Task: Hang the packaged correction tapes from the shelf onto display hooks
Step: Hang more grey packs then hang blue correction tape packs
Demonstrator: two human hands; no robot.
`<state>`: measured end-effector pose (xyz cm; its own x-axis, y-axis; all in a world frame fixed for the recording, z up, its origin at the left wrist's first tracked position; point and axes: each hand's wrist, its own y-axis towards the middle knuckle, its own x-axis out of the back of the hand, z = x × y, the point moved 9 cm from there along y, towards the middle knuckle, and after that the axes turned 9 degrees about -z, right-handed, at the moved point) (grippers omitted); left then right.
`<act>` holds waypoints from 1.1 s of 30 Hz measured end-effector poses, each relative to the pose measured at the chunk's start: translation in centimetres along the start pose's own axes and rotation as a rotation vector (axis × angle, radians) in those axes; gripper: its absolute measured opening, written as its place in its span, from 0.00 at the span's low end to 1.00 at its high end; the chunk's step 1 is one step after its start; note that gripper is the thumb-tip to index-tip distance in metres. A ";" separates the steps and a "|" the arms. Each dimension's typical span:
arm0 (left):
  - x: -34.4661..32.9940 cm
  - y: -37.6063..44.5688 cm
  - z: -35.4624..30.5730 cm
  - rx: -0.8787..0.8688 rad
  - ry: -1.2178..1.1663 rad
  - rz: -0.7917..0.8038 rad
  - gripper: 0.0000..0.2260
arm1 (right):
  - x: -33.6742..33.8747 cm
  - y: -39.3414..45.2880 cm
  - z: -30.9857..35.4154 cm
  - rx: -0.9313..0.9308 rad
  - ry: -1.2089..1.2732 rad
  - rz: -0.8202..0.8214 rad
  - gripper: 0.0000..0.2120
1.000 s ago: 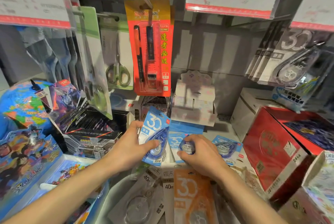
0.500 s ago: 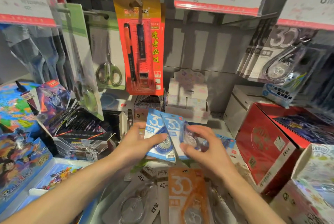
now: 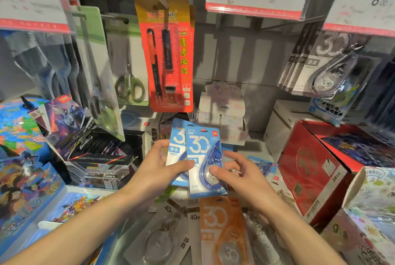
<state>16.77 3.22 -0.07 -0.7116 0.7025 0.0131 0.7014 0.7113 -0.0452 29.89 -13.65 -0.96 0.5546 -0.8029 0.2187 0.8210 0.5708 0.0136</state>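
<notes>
Head view showed both hands raised above the shelf (image 3: 259,149), where a second earlier they had been down among the loose packs. The left hand (image 3: 159,170) gripped a blue correction tape pack (image 3: 176,143) by its lower left side, thumb across the front. The right hand (image 3: 241,176) pinched a second blue correction tape pack (image 3: 203,158) at its blister, and this one overlapped the front of the first; half a second before, the two sat side by side. So the packs were gathered into a stack, likely ready to lift to a display hook. More blue packs (image 3: 264,167) lay on the shelf behind the right hand, and an orange pack (image 3: 220,222) lay at the front edge. Grey tape packs (image 3: 320,68) already hung at upper right.
</notes>
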 end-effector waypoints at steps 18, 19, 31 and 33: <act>0.1 -4.7 -5.0 -0.339 0.073 0.087 0.26 | 6.2 -6.4 5.6 0.147 0.247 -0.060 0.34; -0.1 -5.0 -5.4 -0.352 0.064 0.092 0.26 | 6.6 -6.8 6.2 0.169 0.246 -0.060 0.34; -7.1 -10.8 -12.0 -0.559 0.074 0.002 0.23 | 16.0 -10.3 11.7 0.396 0.255 -0.032 0.28; -9.6 -12.0 -12.6 -0.576 0.087 -0.045 0.25 | 18.9 -10.6 11.9 0.417 0.256 -0.029 0.29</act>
<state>15.67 -11.75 12.91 -0.7521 0.6534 0.0860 0.5974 0.6208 0.5076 30.03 -32.84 14.60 0.5909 -0.8061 -0.0334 0.7412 0.5260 0.4171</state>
